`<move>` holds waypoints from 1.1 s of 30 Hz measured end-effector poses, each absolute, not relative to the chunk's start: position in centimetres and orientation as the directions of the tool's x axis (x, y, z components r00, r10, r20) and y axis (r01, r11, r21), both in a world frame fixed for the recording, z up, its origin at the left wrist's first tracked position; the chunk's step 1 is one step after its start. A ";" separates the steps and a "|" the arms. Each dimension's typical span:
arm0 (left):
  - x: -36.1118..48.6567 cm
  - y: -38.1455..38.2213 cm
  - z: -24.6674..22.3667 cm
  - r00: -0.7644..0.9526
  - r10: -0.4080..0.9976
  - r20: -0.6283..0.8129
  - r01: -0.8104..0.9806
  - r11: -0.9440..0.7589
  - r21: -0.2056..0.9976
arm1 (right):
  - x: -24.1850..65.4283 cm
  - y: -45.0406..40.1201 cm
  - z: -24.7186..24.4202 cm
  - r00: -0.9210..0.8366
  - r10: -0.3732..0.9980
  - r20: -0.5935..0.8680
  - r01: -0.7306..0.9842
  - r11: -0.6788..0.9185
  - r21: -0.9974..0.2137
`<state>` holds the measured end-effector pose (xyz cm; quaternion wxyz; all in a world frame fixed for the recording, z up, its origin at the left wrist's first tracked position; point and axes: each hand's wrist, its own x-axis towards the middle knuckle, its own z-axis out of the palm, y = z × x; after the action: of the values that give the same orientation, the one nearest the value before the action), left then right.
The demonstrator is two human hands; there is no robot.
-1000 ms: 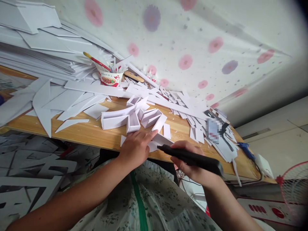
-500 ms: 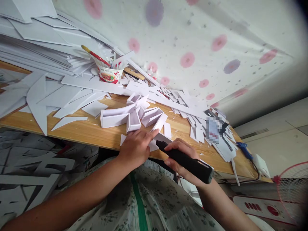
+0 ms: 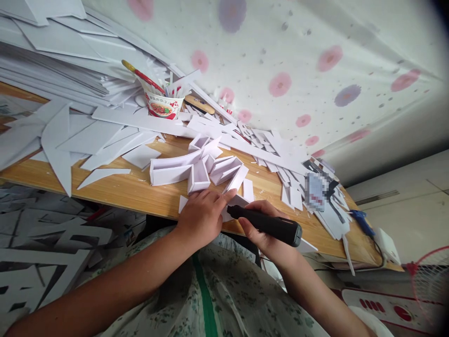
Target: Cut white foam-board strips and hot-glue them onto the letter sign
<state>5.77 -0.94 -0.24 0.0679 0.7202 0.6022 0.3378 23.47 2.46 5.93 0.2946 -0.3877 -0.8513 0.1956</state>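
Observation:
My left hand [image 3: 203,213] presses down on a white foam board piece [image 3: 242,201] at the table's front edge, its index finger stretched to the right and the other fingers partly hidden. In my right hand [image 3: 268,234] is a black utility knife [image 3: 270,224]; its narrow tip points left at the board, close to my left fingers. No blade can be made out. Just beyond my hands stands a hollow shape of upright white foam board walls [image 3: 171,171], with a second boxy part [image 3: 226,168] to its right. A small white rectangle [image 3: 248,190] lies beside that part.
Foam board sheets [image 3: 63,70] are stacked at the left. A paper noodle cup [image 3: 164,107] holds a brush and strips. Scraps [image 3: 291,194] cover the right side, near a blue glue gun [image 3: 363,222]. The wooden tabletop [image 3: 115,189] ends just before my body.
My right hand and the knife have swung slightly, so the handle lies flatter. My left hand stays on the board. The whole view has shifted a little.

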 end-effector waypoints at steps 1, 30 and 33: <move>5.8 -0.9 -0.3 0.047 0.912 0.406 0.821 -0.267 0.505 | 23.4 2.5 5.9 -0.531 0.772 0.349 0.550 0.627 -0.552; 5.7 -0.9 -0.2 0.044 0.915 0.401 0.813 -0.266 0.517 | 23.2 3.0 5.6 -0.579 0.732 0.361 0.552 0.677 -0.487; 5.7 -1.0 0.0 0.045 0.918 0.395 0.809 -0.265 0.525 | 23.4 3.0 5.7 -0.618 0.698 0.361 0.530 0.710 -0.464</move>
<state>5.70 -0.96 -0.04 0.0798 0.7184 0.6008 0.3416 23.36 3.03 5.71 0.2658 -0.3468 -0.8855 0.1579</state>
